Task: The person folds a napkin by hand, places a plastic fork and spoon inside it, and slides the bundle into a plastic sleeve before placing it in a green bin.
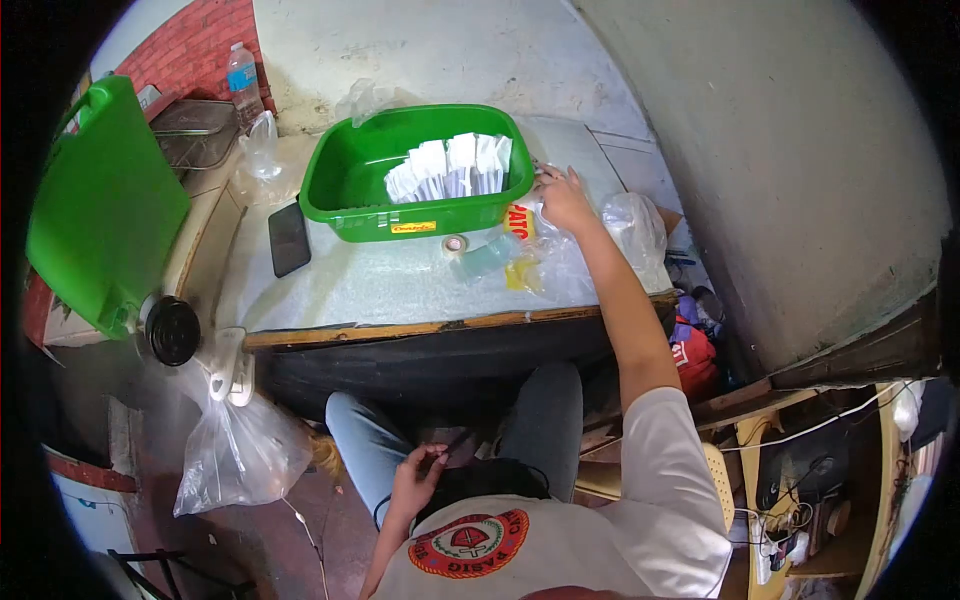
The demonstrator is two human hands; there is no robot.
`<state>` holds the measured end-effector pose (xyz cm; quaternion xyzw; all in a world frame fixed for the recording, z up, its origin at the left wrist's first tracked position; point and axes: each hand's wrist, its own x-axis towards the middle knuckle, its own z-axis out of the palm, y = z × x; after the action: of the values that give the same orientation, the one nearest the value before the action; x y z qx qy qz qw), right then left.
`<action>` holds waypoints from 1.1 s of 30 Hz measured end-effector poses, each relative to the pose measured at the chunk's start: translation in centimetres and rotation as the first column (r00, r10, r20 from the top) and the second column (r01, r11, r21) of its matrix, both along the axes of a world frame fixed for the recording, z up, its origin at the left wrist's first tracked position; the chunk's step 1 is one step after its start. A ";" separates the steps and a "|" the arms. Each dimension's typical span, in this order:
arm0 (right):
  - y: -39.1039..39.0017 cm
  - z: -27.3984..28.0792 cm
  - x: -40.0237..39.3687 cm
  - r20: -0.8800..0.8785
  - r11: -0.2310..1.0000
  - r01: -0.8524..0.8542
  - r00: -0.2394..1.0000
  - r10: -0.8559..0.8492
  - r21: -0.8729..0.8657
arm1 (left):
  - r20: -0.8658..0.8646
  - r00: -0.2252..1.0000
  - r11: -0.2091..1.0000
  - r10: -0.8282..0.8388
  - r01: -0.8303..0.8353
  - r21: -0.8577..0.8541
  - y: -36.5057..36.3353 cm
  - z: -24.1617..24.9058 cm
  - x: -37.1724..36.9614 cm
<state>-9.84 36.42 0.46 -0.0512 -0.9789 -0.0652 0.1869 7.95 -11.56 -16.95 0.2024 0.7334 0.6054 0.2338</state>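
Observation:
A green basin (350, 222) on the table holds a row of folded white papers (450, 170). My right hand (564, 198) rests at the basin's right end, its fingers near a small dark item that I cannot make out. My left hand (418, 478) is low over my lap, fingers bent together; what it holds, if anything, is too small to name. In front of the basin lie a tape roll (454, 244), a pale green plastic piece (486, 258) and a clear plastic wrapper with yellow and red print (522, 272). A black phone (289, 240) lies left of the basin.
Clear plastic bags lie at the table's right (636, 232) and left (262, 160). A water bottle (243, 80) stands at the back left beside dark trays (195, 130). A large green container (105, 210) is at the far left. A plastic bag (240, 455) hangs below the table edge.

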 end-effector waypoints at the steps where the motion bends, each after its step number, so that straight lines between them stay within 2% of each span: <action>1: 0.4 -0.2 -0.3 -0.015 1.000 -0.009 1.000 0.009 0.002 | -0.020 1.000 1.000 0.015 -0.015 0.008 -0.2 0.0 0.1; 5: 0.8 0.6 0.6 -0.088 0.998 -0.038 0.995 0.043 0.056 | 0.017 0.998 0.998 0.055 -0.055 0.008 -0.7 0.9 0.4; 8: 1.0 0.6 1.4 -0.039 0.996 -0.076 0.996 0.077 0.036 | 0.013 1.000 0.998 0.013 -0.013 -0.059 -0.7 1.1 0.3; 11: 0.0 1.3 1.9 -0.065 0.989 -0.135 0.988 0.138 0.061 | -0.006 0.999 0.995 -0.043 0.043 -0.094 0.0 1.3 0.1; 12: -0.3 1.2 1.7 -0.063 0.989 -0.136 0.988 0.139 0.059 | 0.011 0.999 0.997 -0.050 0.051 -0.058 0.2 1.6 0.2; 14: -0.8 1.0 1.2 0.006 0.977 -0.124 0.992 0.125 0.175 | 0.026 0.998 0.998 -0.055 0.056 -0.022 0.4 1.4 0.4; 17: -0.2 -0.1 -0.3 0.079 0.987 -0.053 0.996 0.041 0.149 | -0.006 1.000 1.000 -0.002 0.002 0.023 0.3 0.7 0.5; 19: 0.0 0.4 -0.2 0.067 0.990 -0.049 0.997 0.040 0.133 | 0.041 0.999 1.000 0.016 -0.016 -0.006 0.0 1.1 0.5; 21: 0.4 1.1 0.4 0.054 0.992 -0.044 0.998 0.038 0.119 | 0.014 0.999 0.999 0.038 -0.038 -0.022 -0.4 -0.1 0.3; 23: 0.1 1.5 2.8 -0.231 0.986 -0.121 0.962 0.146 0.119 | -0.002 0.999 0.998 0.052 -0.052 -0.043 -0.6 -0.2 0.3; 24: -0.8 1.8 4.4 -0.227 0.986 -0.117 0.964 0.141 0.116 | 0.015 0.999 0.998 0.044 -0.044 -0.041 -0.5 0.5 0.2; 26: -3.4 2.6 8.7 -0.525 0.981 -0.196 0.836 0.160 -0.014 | 0.034 0.999 0.999 0.033 -0.032 -0.033 0.1 0.9 -0.4; 28: -7.2 2.1 12.4 -0.559 0.927 -0.227 0.829 0.023 -0.298 | -0.052 0.998 0.999 0.032 -0.030 0.034 1.0 0.5 -1.1; 29: -9.6 2.4 14.4 -0.545 0.872 -0.274 0.839 0.010 -0.406 | -0.116 0.993 0.999 0.036 -0.031 0.041 2.0 3.3 -1.7; 30: -12.0 2.5 16.0 -0.528 0.800 -0.314 0.849 -0.003 -0.511 | -0.203 0.977 0.991 0.062 -0.035 0.132 3.2 4.3 -2.5; 31: -13.6 1.8 17.2 -0.528 0.757 -0.324 0.849 -0.032 -0.567 | -0.185 0.981 0.992 0.054 -0.031 0.125 4.0 5.7 -3.1; 32: -15.2 1.2 18.2 -0.523 0.708 -0.333 0.850 -0.060 -0.623 | -0.335 0.937 0.985 0.094 -0.039 0.167 5.2 7.5 -4.0; 33: -16.9 1.0 19.2 -0.465 0.637 -0.296 0.879 -0.111 -0.712 | -0.312 0.946 0.988 0.083 -0.037 0.151 5.9 8.6 -4.6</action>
<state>9.37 19.51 1.43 -0.0875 -0.8390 0.3790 0.3805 3.33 -5.66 -8.31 0.2910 0.7219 0.6229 0.0790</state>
